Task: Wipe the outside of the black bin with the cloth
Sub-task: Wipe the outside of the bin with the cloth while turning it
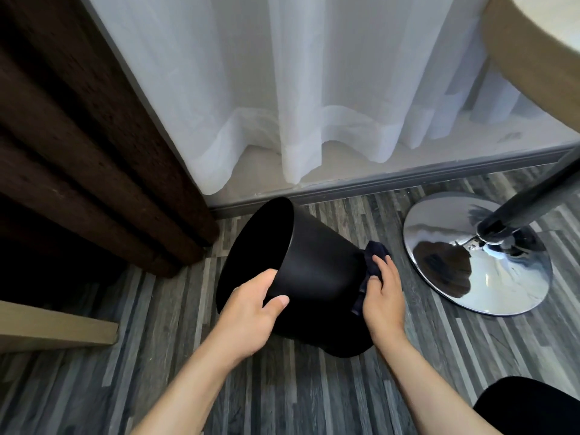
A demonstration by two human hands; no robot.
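Bin [317,271]: black, tipped on the floor [314,397], mouth facing left. Left hand [251,312]: clamped over the rim, thumb outside. Right hand [381,296]: fingers flat, pressing the cloth [375,254] to the wall near the base. Progress: wiping apparently underway; cleaned portion cannot be judged.

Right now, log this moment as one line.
bin: tilted on floor | left hand: gripping rim | right hand: pressing cloth to base end | step: wiping
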